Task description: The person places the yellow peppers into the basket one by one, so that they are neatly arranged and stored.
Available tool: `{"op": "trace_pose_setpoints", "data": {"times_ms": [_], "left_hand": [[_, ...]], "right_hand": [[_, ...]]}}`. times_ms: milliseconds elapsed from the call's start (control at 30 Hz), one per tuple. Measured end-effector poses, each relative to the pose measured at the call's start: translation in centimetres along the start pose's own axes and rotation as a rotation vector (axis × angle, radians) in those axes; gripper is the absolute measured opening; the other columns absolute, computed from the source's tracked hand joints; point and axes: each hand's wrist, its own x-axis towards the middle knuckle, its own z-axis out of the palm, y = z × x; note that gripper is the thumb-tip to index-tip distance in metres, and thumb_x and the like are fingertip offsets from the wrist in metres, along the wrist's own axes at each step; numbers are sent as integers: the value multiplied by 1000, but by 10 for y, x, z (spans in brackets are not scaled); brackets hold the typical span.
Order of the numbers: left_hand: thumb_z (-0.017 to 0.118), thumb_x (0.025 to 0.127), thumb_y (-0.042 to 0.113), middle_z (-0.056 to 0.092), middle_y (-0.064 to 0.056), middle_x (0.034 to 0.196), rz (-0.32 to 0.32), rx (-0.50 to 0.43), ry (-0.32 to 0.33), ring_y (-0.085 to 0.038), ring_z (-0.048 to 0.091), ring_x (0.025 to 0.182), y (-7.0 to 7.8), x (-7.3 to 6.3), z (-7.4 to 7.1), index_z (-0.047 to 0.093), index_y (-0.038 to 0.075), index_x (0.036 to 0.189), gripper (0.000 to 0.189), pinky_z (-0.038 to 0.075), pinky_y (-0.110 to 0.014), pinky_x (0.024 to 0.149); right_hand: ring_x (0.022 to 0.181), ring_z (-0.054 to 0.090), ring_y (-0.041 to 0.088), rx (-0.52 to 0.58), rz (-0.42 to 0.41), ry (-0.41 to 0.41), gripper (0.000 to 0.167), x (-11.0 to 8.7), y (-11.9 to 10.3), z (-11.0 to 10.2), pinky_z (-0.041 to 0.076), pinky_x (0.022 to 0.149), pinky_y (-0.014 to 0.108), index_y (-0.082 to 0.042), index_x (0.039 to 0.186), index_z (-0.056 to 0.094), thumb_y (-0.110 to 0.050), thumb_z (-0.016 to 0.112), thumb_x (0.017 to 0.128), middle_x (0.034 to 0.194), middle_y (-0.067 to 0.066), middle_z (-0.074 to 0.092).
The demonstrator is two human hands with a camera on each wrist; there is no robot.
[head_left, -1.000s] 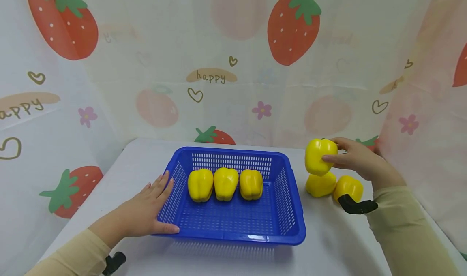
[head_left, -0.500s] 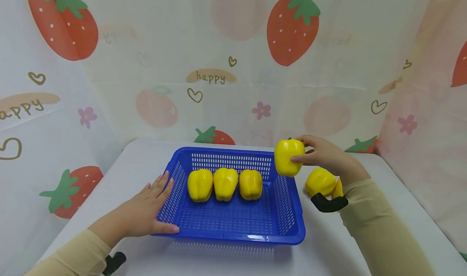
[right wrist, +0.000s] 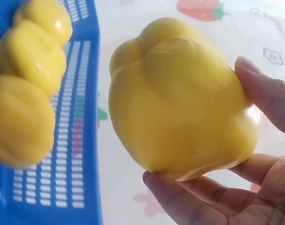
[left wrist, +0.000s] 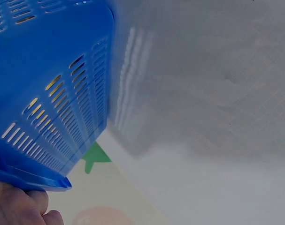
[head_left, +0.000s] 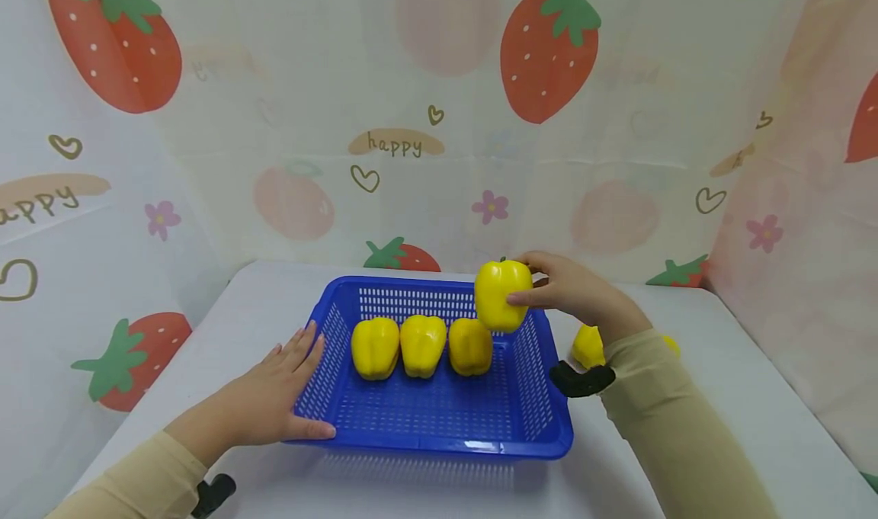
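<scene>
A yellow bell pepper (head_left: 503, 296) is held upright between the thumb and fingers of my right hand (head_left: 572, 290), above the right part of a blue plastic basket (head_left: 453, 443). In the right wrist view this bell pepper (right wrist: 180, 103) fills the middle, thumb on one side and fingers beneath. Three more yellow bell peppers (head_left: 423, 347) stand in a row inside the basket; the held one overlaps the rightmost in the head view. My left hand (head_left: 270, 397) rests with spread, straight fingers on the basket's left rim, thumb at the front corner.
Right of the basket, yellow bell peppers (head_left: 588, 346) lie on the white table (head_left: 693, 397), partly hidden by my right forearm. Behind the table hangs a pale curtain (head_left: 439, 199) printed with strawberries. Each wrist bears a black strap piece (head_left: 581, 379).
My right hand has carried the bell pepper leftward from above the peppers on the table to over the basket. The left hand and the basket stay put.
</scene>
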Motion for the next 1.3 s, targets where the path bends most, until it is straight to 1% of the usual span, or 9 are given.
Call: {"op": "trace_pose_setpoints", "data": {"times_ms": [133, 267, 367, 567, 700, 800, 1000, 1200, 1300], "left_hand": [[43, 62, 85, 2, -21, 151, 1, -6, -3, -37, 7, 138, 0, -1, -1, 15, -2, 144, 123, 15, -56, 107], [44, 62, 84, 1, -21, 151, -1, -12, -6, -38, 6, 138, 0, -2, -1, 14, -2, 145, 123, 14, -57, 106], [43, 62, 85, 1, -20, 152, -7, -11, -10, -37, 6, 138, -1, -1, 0, 13, -1, 145, 124, 14, -56, 107], [44, 61, 85, 0, -19, 152, -7, -7, -16, -36, 5, 138, -2, 0, 3, 12, -1, 145, 124, 14, -56, 107], [44, 62, 85, 1, -19, 152, -3, -3, -15, -36, 5, 138, -1, 0, 2, 12, -2, 145, 124, 14, -56, 107], [44, 62, 84, 1, -19, 152, -3, 0, -14, -36, 6, 138, -1, 0, 1, 13, -3, 144, 124, 14, -56, 107], [42, 61, 85, 1, -19, 152, -5, 10, -14, -35, 6, 139, -1, 1, 1, 12, -2, 145, 125, 14, -55, 107], [42, 62, 85, 1, -19, 152, -5, 11, -14, -36, 6, 139, -1, 1, 1, 12, -2, 144, 124, 14, -56, 107], [43, 62, 85, 3, -19, 152, -2, 14, -7, -35, 7, 138, -1, 1, 1, 14, -3, 144, 124, 14, -55, 107]], "right_hand": [[99, 56, 26, 20, 2, -30, 56, 8, -6, 12, 48, 87, 38, -16, 123, 51, -37, 73, 76, 117, 7, 50], [102, 54, 26, 33, -23, -65, 53, 17, -10, 25, 49, 85, 36, -17, 121, 53, -36, 73, 76, 115, 6, 53], [104, 52, 24, 4, -42, -78, 52, 21, -14, 34, 48, 87, 37, -19, 119, 54, -37, 74, 75, 112, 3, 56], [101, 52, 21, -46, -48, -124, 50, 28, -22, 52, 47, 88, 35, -25, 116, 55, -43, 73, 73, 112, -2, 56], [100, 53, 20, -50, -52, -166, 50, 34, -26, 64, 47, 86, 33, -27, 115, 55, -44, 74, 73, 113, -4, 55], [100, 53, 20, -52, -42, -190, 53, 37, -30, 73, 47, 86, 33, -27, 118, 54, -45, 73, 72, 113, -5, 55], [102, 52, 19, -81, -24, -212, 58, 42, -37, 85, 45, 87, 34, -28, 122, 52, -50, 72, 72, 114, -9, 54], [102, 52, 19, -81, -35, -248, 55, 49, -39, 95, 44, 88, 35, -29, 119, 53, -50, 72, 72, 115, -9, 53], [101, 52, 19, -80, -53, -259, 53, 52, -38, 99, 44, 88, 34, -29, 117, 53, -49, 72, 72, 113, -8, 54]]}}
